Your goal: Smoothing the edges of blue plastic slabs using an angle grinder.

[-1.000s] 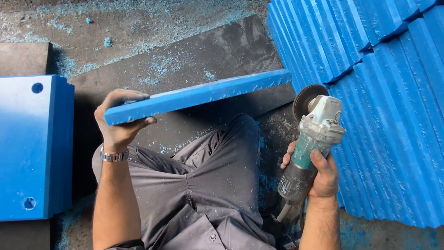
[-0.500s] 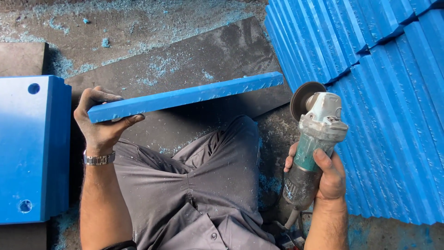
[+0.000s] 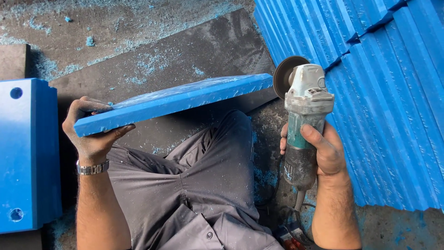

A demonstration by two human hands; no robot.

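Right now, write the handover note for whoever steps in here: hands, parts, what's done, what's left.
Left hand: grips one end of the flat blue plastic slab, held up over the lap.
Right hand: wrapped around the grey-green angle grinder; its disc sits just off the slab's far end, contact unclear.
Nearby: a stack of blue slabs on the right, a thick blue block with holes on the left.
Done: blue shavings on floor and slab suggest earlier grinding.
Left: probably that far end.
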